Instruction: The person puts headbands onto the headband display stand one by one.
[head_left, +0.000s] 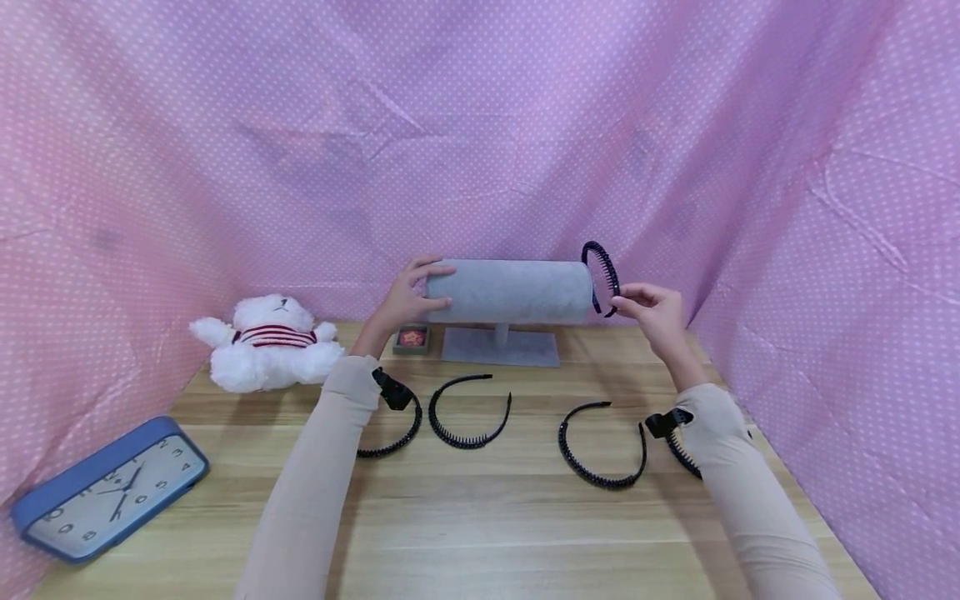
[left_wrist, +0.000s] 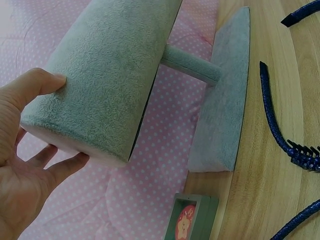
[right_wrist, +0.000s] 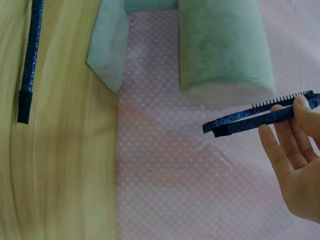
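Observation:
A grey plush headband stand, a horizontal roll on a post above a flat base, stands at the back of the table. My left hand grips the roll's left end; in the left wrist view the thumb presses its side and fingers bend under the end face. Off the right end, my right hand pinches a dark glittery headband with comb teeth between thumb and fingers. In the right wrist view this headband tilts beside the roll's end, its two tips pointing towards the table side.
Several more headbands lie in front of the stand, including one left of centre and one right; sleeves partly cover others. A small green box sits by the base. A white plush bear and blue clock are leftward.

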